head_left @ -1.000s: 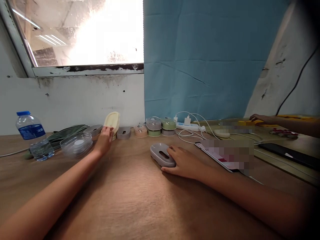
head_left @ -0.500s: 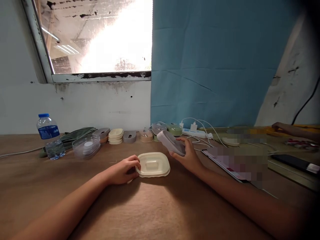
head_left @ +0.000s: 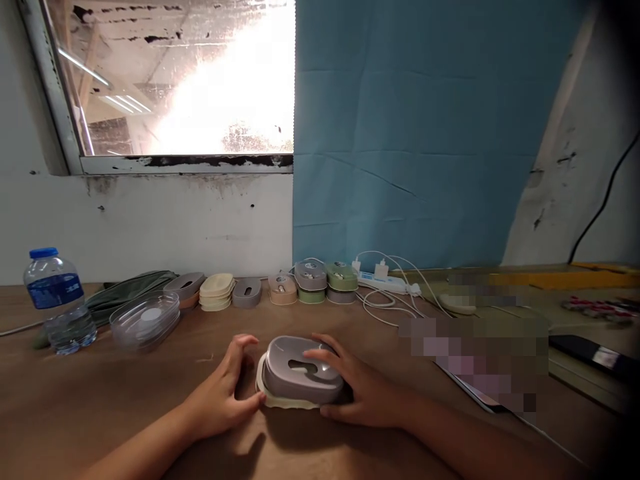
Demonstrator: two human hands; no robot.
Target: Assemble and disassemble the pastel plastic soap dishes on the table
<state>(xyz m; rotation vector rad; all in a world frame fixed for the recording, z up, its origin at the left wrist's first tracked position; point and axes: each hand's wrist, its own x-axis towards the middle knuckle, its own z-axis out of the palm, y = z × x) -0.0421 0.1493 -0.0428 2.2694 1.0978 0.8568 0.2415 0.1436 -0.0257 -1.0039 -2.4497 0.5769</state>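
Note:
A grey plastic cover (head_left: pixel 285 373) with an oval slot in its top sits over a cream plastic tray (head_left: pixel 287 402), whose rim shows at the left and front. My right hand (head_left: pixel 360 390) grips the cover's right end, fingers across the top and thumb at the front edge. Curved with fingers apart, my left hand (head_left: pixel 227 393) is at the left end, its thumb tip by the cream rim. The cover hides most of the tray; whether the two are fastened together I cannot tell.
Behind stand stacked cream trays (head_left: pixel 216 293), a loose grey cover (head_left: pixel 247 293) and stacked grey and green boxes (head_left: pixel 313 283). To the left are a water bottle (head_left: pixel 60 300) and a clear tub (head_left: pixel 145 320); a power strip (head_left: pixel 383 283) with white cables lies to the right.
My right hand has brought the grey cover down and left onto the cream tray. My left hand has loosened from the tray's edge and spread its fingers. The view has shifted.

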